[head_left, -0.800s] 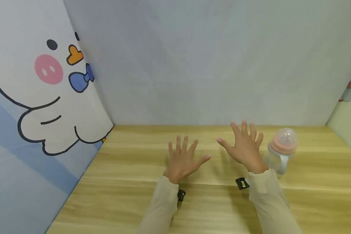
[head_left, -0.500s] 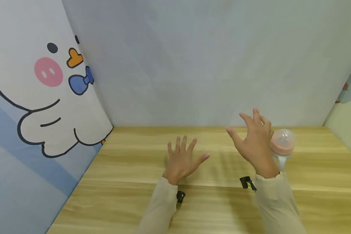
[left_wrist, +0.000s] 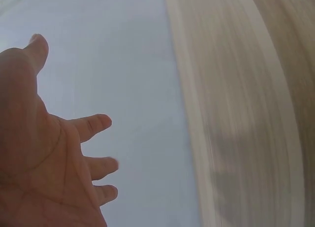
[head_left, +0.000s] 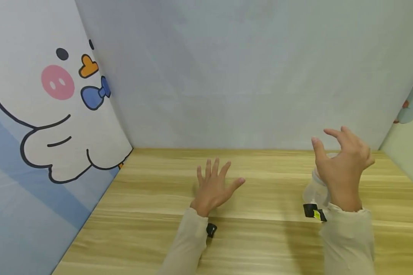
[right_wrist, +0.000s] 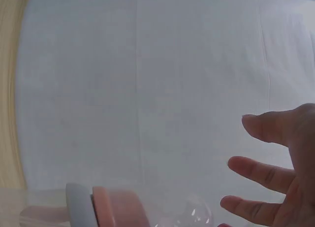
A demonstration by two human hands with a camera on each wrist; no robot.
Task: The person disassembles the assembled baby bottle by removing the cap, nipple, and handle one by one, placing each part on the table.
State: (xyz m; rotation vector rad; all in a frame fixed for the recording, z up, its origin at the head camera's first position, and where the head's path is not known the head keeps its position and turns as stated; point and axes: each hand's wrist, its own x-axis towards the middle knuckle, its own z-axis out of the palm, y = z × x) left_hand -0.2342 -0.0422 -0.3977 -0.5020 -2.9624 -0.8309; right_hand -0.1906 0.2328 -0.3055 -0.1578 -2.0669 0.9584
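Note:
A clear baby bottle [head_left: 314,192] stands upright on the wooden table [head_left: 254,240] at the right, mostly hidden in the head view behind my right hand [head_left: 345,168]. That hand is raised in front of it, thumb and index finger spread apart, the other fingers bent and holding nothing. The right wrist view shows the bottle's pink collar [right_wrist: 123,208], grey ring and clear dome cap beside the fingertips [right_wrist: 241,164], with a gap between. My left hand [head_left: 213,191] hovers palm down over the middle of the table, fingers spread; its palm shows bare in the left wrist view.
A pale grey cloth wall [head_left: 241,76] rises along the table's back edge. On the left stands a panel [head_left: 79,141] printed with a white cartoon bird; a light panel [head_left: 407,152] bounds the right side. Each wrist carries a small black strap device [head_left: 211,230].
My right hand has moved right, from left of the bottle to in front of it, its outer fingers bending. My left hand has stayed nearly still, and the bottle appears unmoved.

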